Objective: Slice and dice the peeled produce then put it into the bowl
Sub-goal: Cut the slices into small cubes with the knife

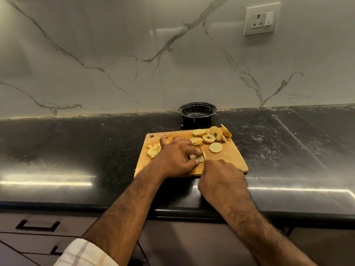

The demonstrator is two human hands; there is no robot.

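Starting at the left end of the cutting board (226,160), which lies near the middle of the dark counter (76,146), a small heap of diced pieces (153,149) sits close to the board's left edge. Just beside it, the left hand (176,156) rests on the board with its fingers (192,150) curled down over a single slice (197,158), pinning it flat near the board's front edge. A knife (202,153) stands blade-down across that slice. Its handle is hidden inside the right hand (221,177), which is closed in a fist around it over the counter's front edge.

Further right, toward the board's back right corner, a cluster of uncut round slices (209,138) lies overlapping, some leaning on edge, with one slice flat and apart from the rest. Behind the board, against the wall at the counter's back edge, stands the black bowl (197,112); nothing can be seen in it from here.

The step in hand looks like dicing: slicing seems finished, and one slice at a time is being cut into cubes. Most of the slices appear untouched, so the task is likely less than halfway along. The next move probably calls for pressing the blade straight down while the left fingertips stay tucked back from the edge, then turning the strips crosswise. A thin slice may slip on the board, so a firm hold matters.
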